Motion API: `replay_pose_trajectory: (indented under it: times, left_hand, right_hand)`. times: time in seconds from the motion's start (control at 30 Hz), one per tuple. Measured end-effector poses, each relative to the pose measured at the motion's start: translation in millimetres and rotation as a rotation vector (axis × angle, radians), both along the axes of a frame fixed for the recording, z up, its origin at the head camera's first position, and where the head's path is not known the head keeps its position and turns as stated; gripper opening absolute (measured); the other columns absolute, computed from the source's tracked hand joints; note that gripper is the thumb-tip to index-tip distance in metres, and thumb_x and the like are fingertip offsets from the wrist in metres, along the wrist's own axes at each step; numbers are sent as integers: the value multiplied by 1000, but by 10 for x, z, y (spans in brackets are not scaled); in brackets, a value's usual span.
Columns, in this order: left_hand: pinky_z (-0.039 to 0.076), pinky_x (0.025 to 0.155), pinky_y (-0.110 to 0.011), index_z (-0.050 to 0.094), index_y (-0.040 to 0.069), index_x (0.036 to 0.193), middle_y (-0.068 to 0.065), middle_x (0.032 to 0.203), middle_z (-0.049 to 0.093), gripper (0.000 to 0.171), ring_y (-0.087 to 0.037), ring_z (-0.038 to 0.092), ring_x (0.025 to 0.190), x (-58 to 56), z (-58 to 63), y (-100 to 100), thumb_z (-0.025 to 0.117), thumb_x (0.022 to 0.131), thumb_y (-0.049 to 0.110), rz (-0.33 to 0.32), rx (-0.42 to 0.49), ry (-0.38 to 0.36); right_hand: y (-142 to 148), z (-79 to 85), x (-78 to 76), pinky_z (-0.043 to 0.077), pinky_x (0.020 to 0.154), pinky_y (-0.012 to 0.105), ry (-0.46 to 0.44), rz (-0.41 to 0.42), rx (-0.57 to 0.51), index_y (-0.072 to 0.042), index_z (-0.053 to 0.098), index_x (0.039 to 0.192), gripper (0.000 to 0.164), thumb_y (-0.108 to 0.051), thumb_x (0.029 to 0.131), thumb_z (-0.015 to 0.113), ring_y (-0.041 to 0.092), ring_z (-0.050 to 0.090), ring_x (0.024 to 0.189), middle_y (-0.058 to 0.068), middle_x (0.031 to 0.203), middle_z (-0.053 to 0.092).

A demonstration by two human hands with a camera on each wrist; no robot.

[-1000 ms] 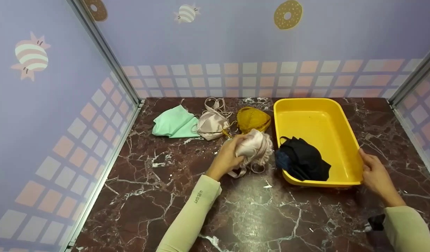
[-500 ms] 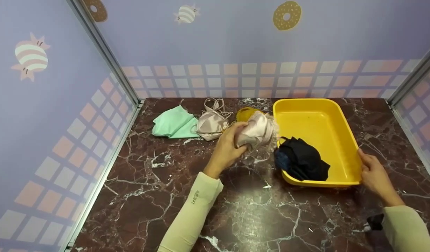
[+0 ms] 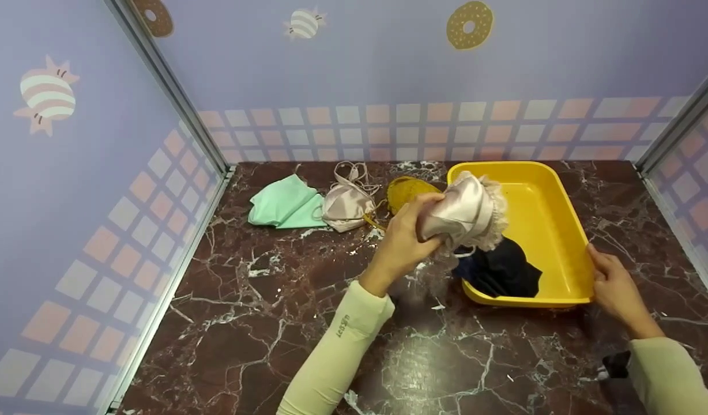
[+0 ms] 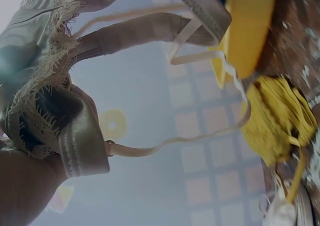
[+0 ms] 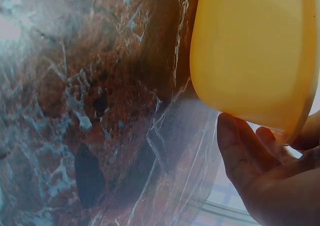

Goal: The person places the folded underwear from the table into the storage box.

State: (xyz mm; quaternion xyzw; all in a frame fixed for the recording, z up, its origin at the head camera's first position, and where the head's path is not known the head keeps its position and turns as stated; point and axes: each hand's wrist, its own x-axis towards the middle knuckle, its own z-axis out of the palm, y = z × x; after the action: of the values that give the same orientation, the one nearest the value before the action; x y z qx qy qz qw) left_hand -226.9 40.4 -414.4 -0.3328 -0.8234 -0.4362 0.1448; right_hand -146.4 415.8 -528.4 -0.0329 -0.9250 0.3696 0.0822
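My left hand [image 3: 407, 242] grips a folded pale pink satin bra [image 3: 460, 210] with lace trim. It holds the bra up over the left rim of the yellow tray [image 3: 550, 213]. A strap loops down from the bra's lace band [image 4: 50, 61] in the left wrist view. Black clothing [image 3: 501, 271] with a dark blue part lies in the tray's near left corner, overhanging the rim and partly hidden by the bra. My right hand [image 3: 619, 291] holds the tray's right side near the front corner, fingers against the outer wall and thumb at the rim [image 5: 302, 121].
Left of the tray, a mustard yellow bra [image 3: 409, 193], a beige satin bra [image 3: 347, 204] with thin straps and a folded mint green cloth [image 3: 287, 202] lie in a row on the dark marbled table [image 3: 233, 323]. Patterned walls [image 3: 331, 69] enclose the back and sides.
My left hand has lifted the pink bra off the table and carried it right, from in front of the mustard bra to over the tray's left rim. The right hand stays on the tray.
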Motion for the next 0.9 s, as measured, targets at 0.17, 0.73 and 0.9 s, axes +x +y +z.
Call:
replay_pose_trajectory:
  times: [0.17, 0.73, 0.9]
  left_hand:
    - [38, 77, -27, 36, 34, 122, 3, 113, 48, 68, -8, 44, 94, 61, 53, 181, 73, 66, 22, -37, -19, -27]
    - [34, 80, -20, 37, 26, 123, 5, 119, 45, 64, -4, 42, 98, 167, 15, 856, 71, 68, 23, -220, -22, -43]
    - [34, 79, -18, 37, 24, 122, 4, 118, 46, 65, -3, 43, 95, 181, -28, 1007, 72, 67, 21, -257, -3, -41]
  right_hand:
    - [10, -6, 3, 32, 69, 38, -5, -1, 8, -4, 21, 134, 46, -1, 89, 28, 37, 37, 96, 25, 121, 32]
    - [22, -46, -27, 26, 85, 55, 39, -14, -32, 10, 30, 127, 45, 8, 83, 30, 42, 34, 103, 28, 119, 34]
    - [25, -52, -37, 35, 71, 33, 102, -28, 29, 12, 50, 100, 27, 11, 80, 33, 33, 41, 84, 22, 102, 41]
